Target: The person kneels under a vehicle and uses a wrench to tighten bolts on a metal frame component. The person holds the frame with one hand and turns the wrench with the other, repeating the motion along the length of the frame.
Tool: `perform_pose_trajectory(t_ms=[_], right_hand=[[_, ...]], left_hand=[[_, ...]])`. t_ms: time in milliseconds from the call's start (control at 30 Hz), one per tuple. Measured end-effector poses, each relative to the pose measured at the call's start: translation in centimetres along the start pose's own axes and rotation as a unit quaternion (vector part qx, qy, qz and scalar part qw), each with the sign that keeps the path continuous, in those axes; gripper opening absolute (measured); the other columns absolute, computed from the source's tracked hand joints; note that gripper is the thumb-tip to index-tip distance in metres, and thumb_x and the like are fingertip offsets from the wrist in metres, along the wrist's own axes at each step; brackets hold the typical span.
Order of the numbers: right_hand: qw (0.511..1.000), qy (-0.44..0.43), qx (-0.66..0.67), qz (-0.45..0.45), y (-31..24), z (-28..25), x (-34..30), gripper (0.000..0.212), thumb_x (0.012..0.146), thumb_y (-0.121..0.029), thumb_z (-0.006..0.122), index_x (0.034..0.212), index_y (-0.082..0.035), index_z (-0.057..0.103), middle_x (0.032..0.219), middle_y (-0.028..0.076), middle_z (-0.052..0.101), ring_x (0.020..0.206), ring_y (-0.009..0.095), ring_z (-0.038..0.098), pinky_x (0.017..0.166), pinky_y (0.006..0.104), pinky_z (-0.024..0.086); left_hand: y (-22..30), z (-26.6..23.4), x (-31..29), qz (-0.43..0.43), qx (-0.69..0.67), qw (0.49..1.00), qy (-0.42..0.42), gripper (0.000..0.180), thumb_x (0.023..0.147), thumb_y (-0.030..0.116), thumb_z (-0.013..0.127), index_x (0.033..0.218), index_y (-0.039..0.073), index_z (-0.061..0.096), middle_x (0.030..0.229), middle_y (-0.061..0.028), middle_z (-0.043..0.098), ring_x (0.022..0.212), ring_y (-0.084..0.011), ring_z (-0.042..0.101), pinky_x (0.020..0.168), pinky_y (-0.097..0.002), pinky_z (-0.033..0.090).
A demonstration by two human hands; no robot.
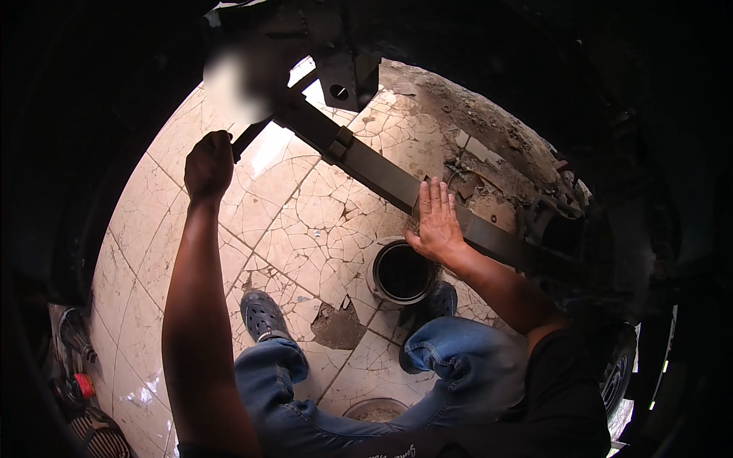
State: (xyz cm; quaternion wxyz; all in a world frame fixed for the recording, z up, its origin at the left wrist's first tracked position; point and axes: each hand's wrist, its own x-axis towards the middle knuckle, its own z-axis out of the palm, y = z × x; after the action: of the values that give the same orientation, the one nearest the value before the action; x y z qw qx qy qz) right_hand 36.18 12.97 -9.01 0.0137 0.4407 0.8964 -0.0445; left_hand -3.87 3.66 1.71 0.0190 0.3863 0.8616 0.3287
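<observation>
My left hand is closed in a fist at the lower end of a thin dark metal bar, which slants up to the right. Shade hides the details of this grip. My right hand lies open against a long dark metal beam, its fingers straight and the thumb out to the side. The beam runs from upper left to lower right and carries a raised collar. Just below my right hand stands a round container with a pale rim and a dark inside.
A dark bracket with a round hole hangs at the top. Cracked light tiles cover the floor, with one broken patch. Rubble lies beyond the beam. A wheel shows at the lower right, and a round pan near my legs.
</observation>
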Motion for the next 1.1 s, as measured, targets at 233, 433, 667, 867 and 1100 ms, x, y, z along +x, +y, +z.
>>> perform_pose_trajectory(t_ms=[233, 433, 667, 867, 1100], right_hand=[[1.0, -0.004, 0.001, -0.025, -2.0, -0.8, 2.2, 0.109, 0.084, -0.048, 0.064, 0.153, 0.007, 0.001, 0.159, 0.032, 0.002, 0.149, 0.046, 0.004, 0.121, 0.0526, 0.007], [0.998, -0.011, -0.018, -0.055, 0.3, 0.0, -1.3, 0.109, 0.084, -0.045, 0.067, 0.154, 0.005, 0.0, 0.16, 0.029, 0.002, 0.15, 0.043, 0.004, 0.121, 0.0509, 0.01], [0.999, -0.04, -0.036, 0.0, 1.3, -1.1, 0.6, 0.111, 0.083, -0.048, 0.067, 0.153, 0.007, 0.002, 0.16, 0.029, 0.007, 0.149, 0.043, 0.009, 0.121, 0.0514, 0.012], [0.997, -0.046, -0.062, -0.022, 0.2, -1.0, -2.1, 0.111, 0.084, -0.052, 0.065, 0.152, 0.01, 0.004, 0.16, 0.03, 0.007, 0.149, 0.042, 0.01, 0.121, 0.0527, 0.009], [0.995, -0.069, -0.077, 0.016, 0.4, -1.7, -1.0, 0.108, 0.087, -0.056, 0.06, 0.152, 0.01, 0.005, 0.159, 0.03, 0.008, 0.15, 0.041, 0.008, 0.12, 0.0529, 0.007]], left_hand=[[-1.1, 1.3, 1.1, 0.031, 0.053, 0.998, 0.019, 0.049, 0.094, 0.038, 0.032, 0.086, 0.009, 0.07, 0.086, -0.0126, 0.073, 0.086, -0.0357, 0.068, 0.08, -0.0459, 0.051], [-1.5, 0.2, 0.5, 0.063, 0.058, 0.996, 0.016, 0.045, 0.095, 0.034, 0.031, 0.09, 0.009, 0.069, 0.085, -0.0111, 0.073, 0.085, -0.0342, 0.068, 0.08, -0.0449, 0.051], [-0.7, 0.9, 0.6, 0.05, 0.071, 0.996, 0.02, 0.045, 0.095, 0.032, 0.033, 0.078, 0.008, 0.067, 0.081, -0.0104, 0.072, 0.082, -0.0337, 0.068, 0.077, -0.0447, 0.051], [-1.9, 0.8, 0.9, 0.103, 0.085, 0.99, 0.04, 0.045, 0.094, 0.033, 0.033, 0.078, 0.008, 0.068, 0.08, -0.0108, 0.072, 0.08, -0.0335, 0.068, 0.077, -0.0443, 0.051], [-0.7, 0.6, 0.5, 0.021, 0.028, 0.999, 0.005, 0.048, 0.094, 0.035, 0.032, 0.079, 0.007, 0.068, 0.079, -0.0114, 0.072, 0.08, -0.034, 0.068, 0.076, -0.0444, 0.051]])
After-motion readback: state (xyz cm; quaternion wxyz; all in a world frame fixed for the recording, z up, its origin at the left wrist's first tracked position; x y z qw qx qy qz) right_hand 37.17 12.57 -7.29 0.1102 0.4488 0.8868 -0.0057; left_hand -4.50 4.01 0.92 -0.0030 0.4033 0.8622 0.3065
